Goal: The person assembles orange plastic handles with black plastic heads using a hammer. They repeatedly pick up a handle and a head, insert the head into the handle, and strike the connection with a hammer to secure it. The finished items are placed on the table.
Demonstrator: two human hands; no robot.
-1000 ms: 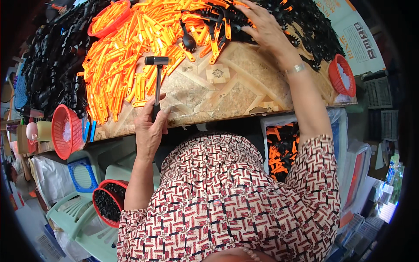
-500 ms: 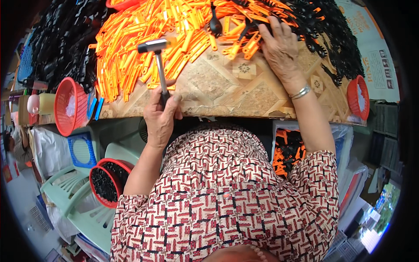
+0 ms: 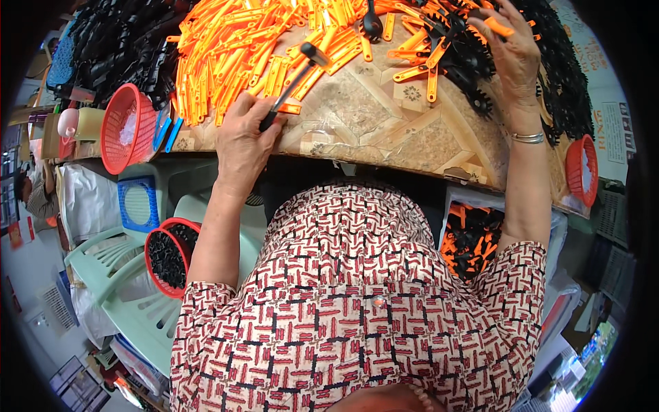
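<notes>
My left hand [image 3: 246,141] is closed round the black grip of a small hammer [image 3: 296,84]. Its head points up and away, above the near edge of the orange pile. At the far right, my right hand [image 3: 515,65] is raised over the black toothed pieces with its fingers bent about an orange-handled piece [image 3: 499,27]; the rest of that piece is hard to make out. A heap of flat orange handles [image 3: 233,51] covers the table's left and middle. A black spoon-shaped piece [image 3: 371,27] lies at its right side, near several orange handles with black parts [image 3: 434,58].
Black pieces are heaped at the far left [image 3: 127,51] and right [image 3: 566,89]. Red baskets stand at the left [image 3: 110,141] and right [image 3: 589,175] table edges. A red tub of black parts [image 3: 171,257] sits on a green chair [image 3: 117,271]. Below right is an open bag of orange-black pieces [image 3: 473,237].
My right hand has moved right and away from the loose orange handles, now with an orange-handled piece. The hammer in my left hand has tilted to the right. The whole view has shifted slightly.
</notes>
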